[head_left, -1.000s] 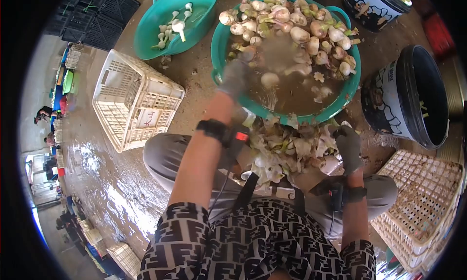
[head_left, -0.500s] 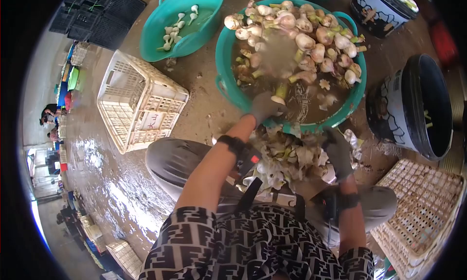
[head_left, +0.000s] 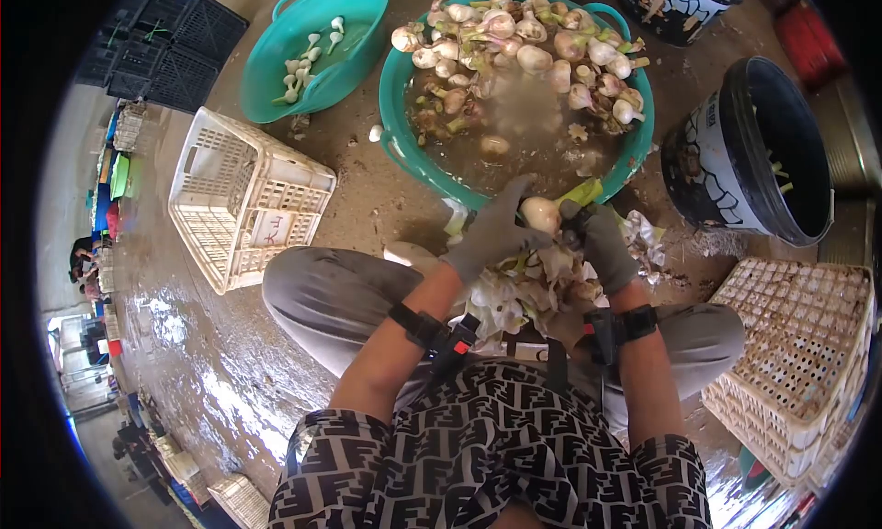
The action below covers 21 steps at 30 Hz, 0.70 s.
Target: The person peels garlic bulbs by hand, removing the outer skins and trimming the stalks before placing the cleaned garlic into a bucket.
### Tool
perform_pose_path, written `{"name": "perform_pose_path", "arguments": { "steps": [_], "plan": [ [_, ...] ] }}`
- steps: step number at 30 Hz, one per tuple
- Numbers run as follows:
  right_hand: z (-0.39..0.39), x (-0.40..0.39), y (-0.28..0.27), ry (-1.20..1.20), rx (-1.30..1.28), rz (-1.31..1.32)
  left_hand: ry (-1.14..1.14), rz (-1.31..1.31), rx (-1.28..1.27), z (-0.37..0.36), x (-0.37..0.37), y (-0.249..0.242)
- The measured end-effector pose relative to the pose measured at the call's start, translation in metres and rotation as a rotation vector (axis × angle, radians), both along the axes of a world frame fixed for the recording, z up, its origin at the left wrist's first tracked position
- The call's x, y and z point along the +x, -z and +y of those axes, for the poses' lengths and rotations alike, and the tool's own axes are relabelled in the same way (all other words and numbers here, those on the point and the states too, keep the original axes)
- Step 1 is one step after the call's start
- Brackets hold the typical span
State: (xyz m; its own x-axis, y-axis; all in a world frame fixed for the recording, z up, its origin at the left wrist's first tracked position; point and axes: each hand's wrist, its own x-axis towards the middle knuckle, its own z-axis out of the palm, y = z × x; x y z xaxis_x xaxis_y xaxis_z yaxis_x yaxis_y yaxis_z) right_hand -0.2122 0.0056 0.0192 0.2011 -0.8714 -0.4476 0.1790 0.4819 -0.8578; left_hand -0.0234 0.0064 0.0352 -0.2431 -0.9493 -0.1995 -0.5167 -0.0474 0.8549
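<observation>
A garlic bulb [head_left: 540, 215] with a green stem is held between both hands, just inside my side of a teal tub. My left hand [head_left: 501, 230], in a grey glove, is closed around the bulb's left side. My right hand [head_left: 606, 249], gloved too, has its darkened fingertips pressed against the bulb near the stem; whether it also grips a small tool is hidden. Many unpeeled garlic bulbs [head_left: 514, 25] lie in muddy water in the teal tub [head_left: 393, 115]. Below my hands is a heap of peeled garlic skins [head_left: 514, 295], between my knees.
A teal basin [head_left: 367, 56] with several clean white bulbs stands at far left. A white plastic crate [head_left: 276, 221] lies on its side nearer me. On the right are a black bucket [head_left: 735, 152] and an upturned crate [head_left: 790, 336]. The floor [head_left: 197, 345] is wet.
My left hand has lifted the bulb from the tub's near edge toward me. My right hand has come up to meet it. A small white piece now shows left of the tub; the view has shifted.
</observation>
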Motion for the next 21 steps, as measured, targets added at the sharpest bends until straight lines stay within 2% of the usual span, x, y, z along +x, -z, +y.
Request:
{"name": "perform_pose_path", "arguments": {
  "steps": [2, 5, 8, 11, 14, 17, 20, 21],
  "plan": [
    [0.001, -0.004, 0.003, -0.031, -0.064, 0.001, -0.019, 0.033, -0.045, 0.002, 0.000, 0.002],
    [0.004, -0.002, 0.006, 0.035, 0.052, -0.152, -0.019, 0.063, -0.107, 0.003, 0.001, 0.006],
    [0.004, 0.000, 0.015, -0.012, -0.113, -0.113, -0.024, 0.054, -0.096, 0.003, 0.000, 0.010],
    [0.005, -0.002, 0.013, 0.030, 0.046, -0.234, 0.009, 0.055, -0.165, 0.006, 0.001, 0.015],
    [0.013, -0.006, 0.010, -0.206, -0.704, 0.394, -0.162, 0.427, 0.144, 0.007, 0.003, 0.021],
    [0.011, -0.004, 0.019, -0.073, -0.045, 0.160, -0.360, 1.074, 0.683, 0.000, 0.007, 0.027],
    [0.010, 0.005, 0.028, -0.047, -0.115, 0.392, -0.319, 1.170, 0.792, -0.001, 0.005, 0.027],
    [0.009, 0.006, 0.030, -0.020, -0.134, 0.335, -0.353, 1.100, 0.717, 0.000, 0.001, 0.027]
  ]
}}
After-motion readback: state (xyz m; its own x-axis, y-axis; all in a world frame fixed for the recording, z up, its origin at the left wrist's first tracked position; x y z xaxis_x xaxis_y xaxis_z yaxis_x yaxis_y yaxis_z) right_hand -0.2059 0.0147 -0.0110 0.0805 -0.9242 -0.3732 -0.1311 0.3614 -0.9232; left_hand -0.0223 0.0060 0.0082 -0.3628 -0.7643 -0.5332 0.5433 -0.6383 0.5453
